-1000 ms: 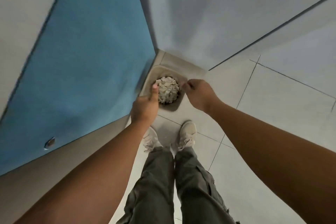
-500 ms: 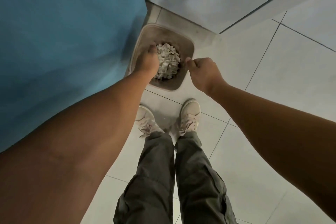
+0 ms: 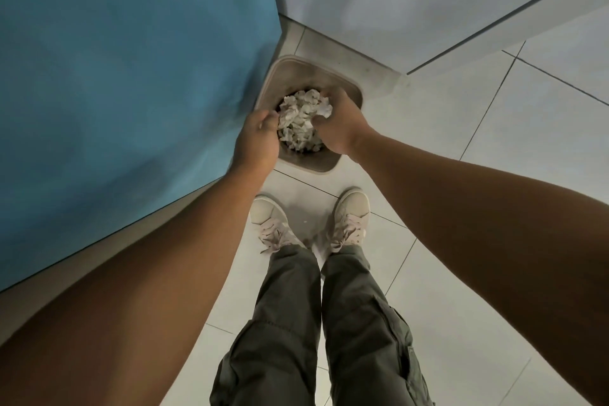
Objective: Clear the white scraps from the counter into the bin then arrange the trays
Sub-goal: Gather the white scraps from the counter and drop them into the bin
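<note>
Scraps [image 3: 301,122] heaped in the bin [image 3: 316,67] mouth. Right hand [image 3: 339,125] curls over the heap's right side, thumb and fingers dug in, gripping. Left hand [image 3: 257,138] is at the heap's left edge, fingertips bunched against it; hold or push, cannot tell. Heap lies between both hands, so pressing down looks next.

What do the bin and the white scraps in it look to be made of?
The bin: probably plastic, matte beige; its rounded, moulded rim and smooth seamless walls suggest that. The white scraps: seemingly paper or tissue, matte; they lie crumpled in many sharp creases and folds. Thin foam cannot be ruled out from this view.
</note>
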Available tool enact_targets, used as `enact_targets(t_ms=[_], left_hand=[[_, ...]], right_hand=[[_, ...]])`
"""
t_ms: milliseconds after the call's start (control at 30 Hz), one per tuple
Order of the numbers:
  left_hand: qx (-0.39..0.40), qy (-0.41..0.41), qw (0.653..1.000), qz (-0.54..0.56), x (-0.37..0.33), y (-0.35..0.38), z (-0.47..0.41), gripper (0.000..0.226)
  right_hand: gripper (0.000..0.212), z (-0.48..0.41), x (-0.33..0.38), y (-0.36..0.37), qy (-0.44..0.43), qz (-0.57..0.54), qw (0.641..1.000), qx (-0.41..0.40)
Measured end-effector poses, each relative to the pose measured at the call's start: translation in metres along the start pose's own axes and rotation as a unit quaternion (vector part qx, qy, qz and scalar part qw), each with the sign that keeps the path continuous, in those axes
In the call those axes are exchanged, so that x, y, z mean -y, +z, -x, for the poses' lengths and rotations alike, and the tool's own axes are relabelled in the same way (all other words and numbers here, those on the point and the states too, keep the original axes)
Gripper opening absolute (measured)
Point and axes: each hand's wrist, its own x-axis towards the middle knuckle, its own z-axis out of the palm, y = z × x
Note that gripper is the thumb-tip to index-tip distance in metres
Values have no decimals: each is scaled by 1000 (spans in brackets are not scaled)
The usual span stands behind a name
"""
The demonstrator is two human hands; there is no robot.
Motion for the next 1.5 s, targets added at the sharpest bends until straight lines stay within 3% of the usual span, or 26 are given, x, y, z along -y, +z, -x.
enact_targets(t_ms=[100, 200, 433, 567, 667, 833, 1200, 1500], left_hand=[[-13, -2, 1000, -27, 0, -4, 19, 40], [-10, 4, 999, -43, -15, -8, 44, 41], [-5, 130, 981, -140, -89, -38, 126, 42], [-53, 224, 953, -197, -152, -73, 182, 42], [-72, 269, 939, -200, -192, -100, 231, 57], [-104, 344, 912, -199, -235, -145, 308, 55], [-247, 392, 868, -176, -296, -258, 384, 45], [-381, 306, 865, -114, -252, -368, 412, 34]], right_hand=[[72, 15, -6, -6, 41, 30, 999, 5], [66, 47, -7, -14, 26, 73, 997, 2], [62, 150, 43, -65, -88, 92, 990, -54], [52, 212, 89, -113, -187, 108, 971, -98], [53, 257, 114, -144, -235, 137, 955, -118], [55, 325, 165, -188, -291, 141, 935, -142], [59, 413, 304, -229, -468, 185, 853, -138], [52, 427, 398, -158, -552, 251, 793, -70]])
